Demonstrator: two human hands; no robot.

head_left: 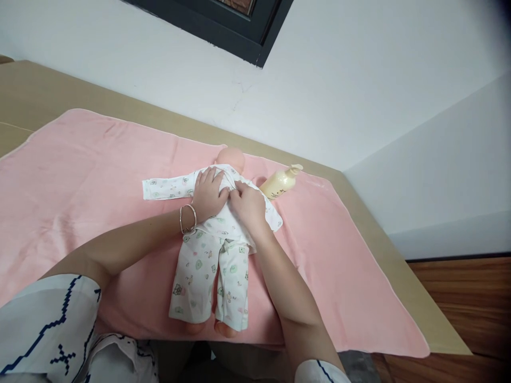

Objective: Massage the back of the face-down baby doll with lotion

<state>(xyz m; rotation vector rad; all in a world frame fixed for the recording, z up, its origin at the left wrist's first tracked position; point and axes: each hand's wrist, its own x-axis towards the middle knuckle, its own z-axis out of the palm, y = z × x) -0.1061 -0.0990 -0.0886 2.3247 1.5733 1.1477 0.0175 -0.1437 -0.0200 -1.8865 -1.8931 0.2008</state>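
Hands are meeting on the doll (207, 266), which is lying on the towel (80, 175), head toward twelve o'clock, feet toward six. Left hand (207, 194) is pressing flat and open on its chest; right hand (247, 205), at its three o'clock, is curling its fingers, grip unclear.

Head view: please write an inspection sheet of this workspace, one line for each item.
Surface: tan table under a pink towel.
Job's things: doll in a printed shirt and trousers, lying on the towel, feet toward the camera.
Clutter: cream pump bottle lying on the towel beside the doll's head.
Grippers: left hand, bracelet on its wrist, flat on the shirt; right hand beside it, fingers bent at the shirt front, grip unclear.
Cables: nothing seen.
Surroundings: white wall, dark window frame, wooden floor at right.
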